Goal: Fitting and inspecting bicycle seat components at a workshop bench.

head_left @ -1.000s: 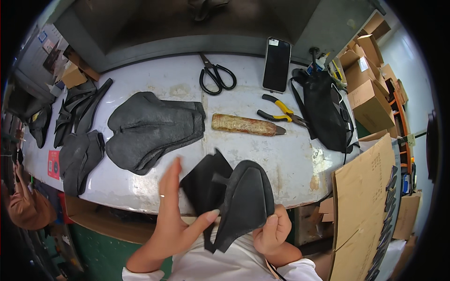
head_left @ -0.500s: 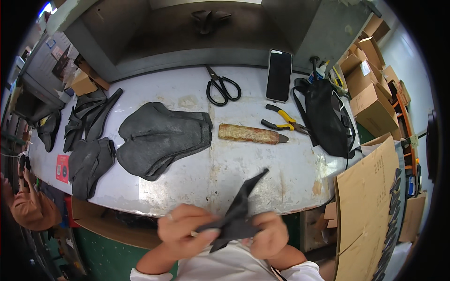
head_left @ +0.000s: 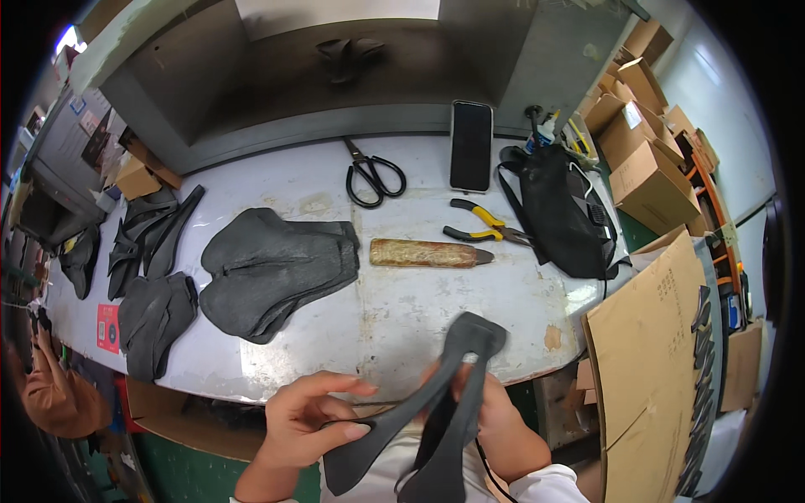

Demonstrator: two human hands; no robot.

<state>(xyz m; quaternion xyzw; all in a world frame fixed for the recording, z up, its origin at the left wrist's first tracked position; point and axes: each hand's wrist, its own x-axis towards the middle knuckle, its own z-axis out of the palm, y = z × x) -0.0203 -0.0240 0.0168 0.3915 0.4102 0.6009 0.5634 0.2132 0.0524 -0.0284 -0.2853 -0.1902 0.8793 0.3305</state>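
A dark grey, flexible forked piece [head_left: 480, 335] is held up in front of me, with a rounded head, a small gap below it and two long arms hanging down. My right hand [head_left: 495, 411] is closed around it from behind, its fingers partly hidden. My left hand [head_left: 306, 419] has its thumb on the edge of the piece's left arm; the index finger is stretched out, and the other fingers are curled and partly hidden. Beyond the hands, a pointed tool with a worn wrapped handle [head_left: 423, 253] lies on the white table [head_left: 402, 310].
Stacked dark grey pieces [head_left: 272, 277] lie left of centre, with more forked pieces [head_left: 151, 226] farther left. Black-handled scissors [head_left: 375, 178], a phone [head_left: 471, 147], yellow-black pliers [head_left: 488, 220] and a black bag [head_left: 562, 214] are toward the back and right. A cardboard sheet [head_left: 646, 335] stands at right.
The forked piece has been turned, so its rounded head now points up and its arms hang toward me. My left hand's fingers have spread. The view has shifted slightly.
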